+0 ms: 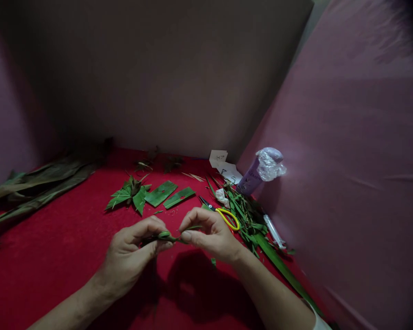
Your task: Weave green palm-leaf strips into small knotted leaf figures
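Note:
Between both hands, over the red cloth [69, 243], is a narrow green leaf strip [174, 239] that looks folded or twisted. My left hand [132, 250] pinches its left part between thumb and fingers. Thumb and fingertips of my right hand [211, 233] are closed on the other end. Some of the strip is hidden behind the fingers. Just beyond the right hand lie scissors [229, 218] with yellow handles and dark blades. Two cut leaf pieces, one wider [161, 193] and one narrower [179, 197], rest flat beyond the hands, beside a pointed leaf bundle [129, 195].
Long, partly dried leaves [51, 176] lie at the left. Leaf scraps [248, 220] are heaped at the right, with a clear tube [274, 232] and a long green leaf [285, 270]. A purple container [251, 178] topped with crumpled plastic stands behind, near white paper cards [229, 172] and thin sticks [193, 176].

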The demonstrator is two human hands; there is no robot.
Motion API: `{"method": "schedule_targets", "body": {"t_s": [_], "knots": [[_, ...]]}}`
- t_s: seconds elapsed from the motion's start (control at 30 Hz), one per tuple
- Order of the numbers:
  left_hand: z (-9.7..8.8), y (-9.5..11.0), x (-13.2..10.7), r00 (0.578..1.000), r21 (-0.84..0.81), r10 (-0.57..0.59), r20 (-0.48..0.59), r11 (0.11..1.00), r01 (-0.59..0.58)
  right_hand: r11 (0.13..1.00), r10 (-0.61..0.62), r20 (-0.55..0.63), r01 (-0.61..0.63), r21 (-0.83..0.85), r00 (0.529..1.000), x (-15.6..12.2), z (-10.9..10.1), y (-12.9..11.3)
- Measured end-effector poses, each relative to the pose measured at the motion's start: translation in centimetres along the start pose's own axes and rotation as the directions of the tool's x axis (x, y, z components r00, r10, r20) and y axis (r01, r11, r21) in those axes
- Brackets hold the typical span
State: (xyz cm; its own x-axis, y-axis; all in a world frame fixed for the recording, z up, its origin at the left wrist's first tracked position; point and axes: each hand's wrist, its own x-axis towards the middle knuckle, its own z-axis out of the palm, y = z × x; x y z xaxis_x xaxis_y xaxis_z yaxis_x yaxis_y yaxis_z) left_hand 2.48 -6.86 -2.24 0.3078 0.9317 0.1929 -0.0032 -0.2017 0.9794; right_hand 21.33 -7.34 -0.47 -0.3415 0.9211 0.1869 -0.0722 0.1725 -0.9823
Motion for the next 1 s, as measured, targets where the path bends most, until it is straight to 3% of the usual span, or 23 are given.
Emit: {"method": "schedule_targets", "body": {"t_s": [0.17,0.33,0.57,0.73,1.0], "knots": [[-0.1,0.5,0.0,0.991,-0.013,0.062,0.118,0.998,-0.06,0.987,-0.041,0.087,0.054,-0.154,0.995,-0.3,-0.5,-0.9],[0.1,0.8,0.1,0.98,-0.1,-0.052,0.19,0.992,0.072,0.937,-0.152,0.102,0.177,-0.302,0.983,-0.3,-0.1,-0.5],[0.4,0.6,0.3,0.958,-0.283,-0.187,0.219,0.927,0.246,0.852,-0.381,0.096,0.389,-0.349,0.92,-0.1,0.5,0.2],[0.3,0.7,0.4,0.916,-0.306,-0.288,0.281,0.877,0.37,0.823,-0.438,0.063,0.429,-0.372,0.897,-0.3,1.0,0.5],[-0.2,0.2,0.7,0.862,-0.186,-0.313,0.399,0.893,0.411,0.839,-0.421,0.062,0.415,-0.351,0.905,-0.3,1.3,0.7]]}}
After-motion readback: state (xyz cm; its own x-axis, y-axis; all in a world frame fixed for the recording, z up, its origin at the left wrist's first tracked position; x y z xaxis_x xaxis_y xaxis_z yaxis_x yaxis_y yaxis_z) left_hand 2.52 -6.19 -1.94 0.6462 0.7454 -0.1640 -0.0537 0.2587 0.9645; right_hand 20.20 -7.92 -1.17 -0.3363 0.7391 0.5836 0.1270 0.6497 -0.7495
